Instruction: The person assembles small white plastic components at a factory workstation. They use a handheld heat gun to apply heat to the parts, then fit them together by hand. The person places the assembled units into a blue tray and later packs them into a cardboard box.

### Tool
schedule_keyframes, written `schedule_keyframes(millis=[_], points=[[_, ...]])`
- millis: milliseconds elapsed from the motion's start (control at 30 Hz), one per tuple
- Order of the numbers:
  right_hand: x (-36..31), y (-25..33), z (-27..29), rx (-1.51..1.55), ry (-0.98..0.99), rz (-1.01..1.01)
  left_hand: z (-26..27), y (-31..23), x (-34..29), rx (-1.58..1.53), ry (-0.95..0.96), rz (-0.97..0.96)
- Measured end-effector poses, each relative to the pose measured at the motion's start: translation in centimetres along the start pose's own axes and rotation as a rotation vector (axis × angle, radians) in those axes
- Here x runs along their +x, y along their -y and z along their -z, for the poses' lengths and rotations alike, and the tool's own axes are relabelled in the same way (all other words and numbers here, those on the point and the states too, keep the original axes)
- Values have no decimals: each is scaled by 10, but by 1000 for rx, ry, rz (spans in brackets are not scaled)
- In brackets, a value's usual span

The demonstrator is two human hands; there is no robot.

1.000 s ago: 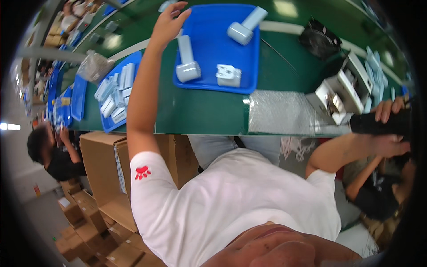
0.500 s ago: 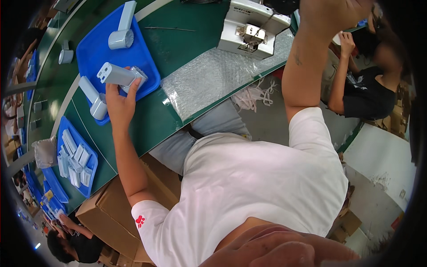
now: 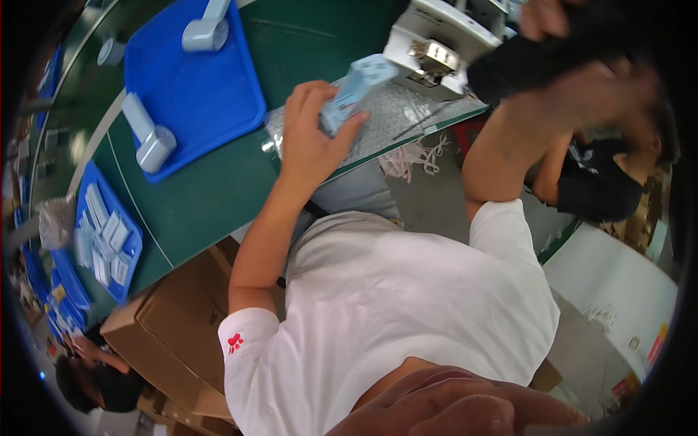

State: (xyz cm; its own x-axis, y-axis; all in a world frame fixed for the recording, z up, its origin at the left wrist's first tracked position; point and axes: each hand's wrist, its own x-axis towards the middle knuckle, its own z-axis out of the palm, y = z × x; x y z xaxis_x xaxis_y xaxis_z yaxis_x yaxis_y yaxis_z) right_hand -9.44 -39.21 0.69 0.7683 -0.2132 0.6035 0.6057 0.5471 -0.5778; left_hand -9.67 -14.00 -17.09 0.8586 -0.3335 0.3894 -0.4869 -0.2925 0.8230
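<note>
Gripping a pale blue plastic part (image 3: 354,91), the left hand (image 3: 314,134) closes its fingers and thumb around the part's lower end, just above a sheet of bubble wrap (image 3: 396,120) that lies at the near edge of the green table (image 3: 211,196). The part tilts upward toward a white machine (image 3: 436,43) standing just beyond the bubble wrap. The right hand (image 3: 582,43) is raised near the picture's upper right, blurred against a dark object; whether it grips anything cannot be told. A large blue tray (image 3: 196,94) lies farther along the table and carries two grey-blue handled parts (image 3: 149,138), one at each end. A smaller blue tray (image 3: 109,243) holding small white pieces sits near the table's edge. Cardboard boxes (image 3: 174,327) stand beneath that edge.
</note>
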Motion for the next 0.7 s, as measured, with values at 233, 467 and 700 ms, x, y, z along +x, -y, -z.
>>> schedule_keyframes(millis=[233,467,700], points=[[-1,6,38,-12,57,-47,-23,7,-9,-152,-117,31],[0,-45,8,-325,-5,155,-23,10,-9,-163,-138,4],[0,-54,4,-389,-10,178,-22,10,-8,-159,-132,4]])
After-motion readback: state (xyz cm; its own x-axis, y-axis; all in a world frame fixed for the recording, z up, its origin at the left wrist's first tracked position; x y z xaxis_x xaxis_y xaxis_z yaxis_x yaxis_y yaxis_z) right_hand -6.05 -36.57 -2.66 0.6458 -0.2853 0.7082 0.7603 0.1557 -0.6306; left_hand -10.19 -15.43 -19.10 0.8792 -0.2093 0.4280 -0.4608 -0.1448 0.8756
